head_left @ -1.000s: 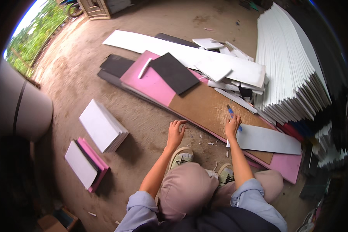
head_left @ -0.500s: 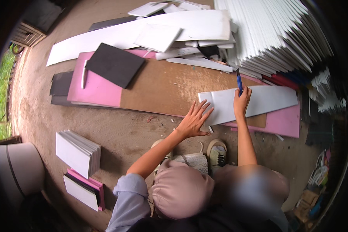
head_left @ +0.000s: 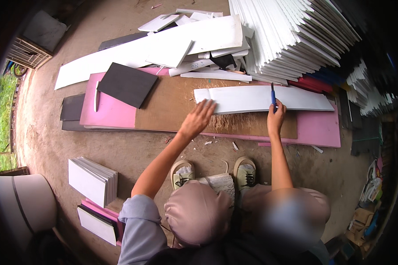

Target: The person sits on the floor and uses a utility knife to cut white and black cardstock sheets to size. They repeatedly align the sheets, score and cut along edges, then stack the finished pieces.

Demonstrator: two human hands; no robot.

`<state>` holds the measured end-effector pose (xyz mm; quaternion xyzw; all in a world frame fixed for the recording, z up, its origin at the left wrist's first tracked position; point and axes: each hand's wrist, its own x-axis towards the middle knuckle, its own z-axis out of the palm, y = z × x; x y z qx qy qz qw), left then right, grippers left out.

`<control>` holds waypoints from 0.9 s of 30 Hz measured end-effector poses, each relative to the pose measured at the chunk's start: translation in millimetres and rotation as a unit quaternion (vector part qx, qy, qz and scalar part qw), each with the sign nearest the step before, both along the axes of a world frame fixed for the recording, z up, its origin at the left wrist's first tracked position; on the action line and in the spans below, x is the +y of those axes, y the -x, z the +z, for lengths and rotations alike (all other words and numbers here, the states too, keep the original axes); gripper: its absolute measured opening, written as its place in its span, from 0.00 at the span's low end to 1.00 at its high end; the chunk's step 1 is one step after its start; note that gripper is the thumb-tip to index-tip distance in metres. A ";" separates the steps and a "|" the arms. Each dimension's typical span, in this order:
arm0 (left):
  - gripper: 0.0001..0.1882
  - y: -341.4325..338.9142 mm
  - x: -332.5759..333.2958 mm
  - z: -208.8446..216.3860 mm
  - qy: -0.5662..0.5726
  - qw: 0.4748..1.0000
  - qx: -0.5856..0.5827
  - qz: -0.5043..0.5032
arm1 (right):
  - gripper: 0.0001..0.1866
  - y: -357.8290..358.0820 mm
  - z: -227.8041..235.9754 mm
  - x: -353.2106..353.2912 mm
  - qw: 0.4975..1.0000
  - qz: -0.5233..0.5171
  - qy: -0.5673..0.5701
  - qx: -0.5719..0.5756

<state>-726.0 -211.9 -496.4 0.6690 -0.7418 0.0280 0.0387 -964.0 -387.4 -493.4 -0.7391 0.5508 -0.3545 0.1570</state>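
Observation:
A long white foam strip (head_left: 245, 98) lies across the brown board (head_left: 172, 104), its left end near the middle of that board. My left hand (head_left: 199, 118) is at the strip's near left corner, fingers stretched out and palm down, slightly smeared by motion. My right hand (head_left: 276, 120) is closed around a blue utility knife (head_left: 273, 98) and rests over the strip's near edge. The knife points away from me, its dark tip reaching just past the strip's far edge. Scratched, frayed patches show on the board below the strip.
A pink sheet (head_left: 112, 106) lies under the board, with a black foam panel (head_left: 127, 85) at its left. White offcuts (head_left: 185, 55) are heaped behind; tall white sheets (head_left: 292, 35) stand far right. Cut white blocks (head_left: 90, 181) stand left, near a white roll (head_left: 35, 203).
The white strip has moved left and away from me and lies straighter along the board. My left hand has gone left with its end. My right hand keeps holding the knife.

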 end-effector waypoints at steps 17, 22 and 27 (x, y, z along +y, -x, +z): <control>0.22 -113.3 102.6 -9.8 0.282 0.665 0.534 0.440 | 0.15 -171.0 -29.9 108.7 0.967 0.243 -0.072 0.041; 0.30 -175.9 71.0 -35.9 0.293 0.398 0.534 0.685 | 0.16 -185.8 -32.6 112.2 0.967 0.240 -0.076 0.037; 0.31 -180.2 54.1 -50.0 0.184 0.426 0.516 0.720 | 0.16 -178.6 -33.5 109.6 0.970 0.218 -0.010 0.106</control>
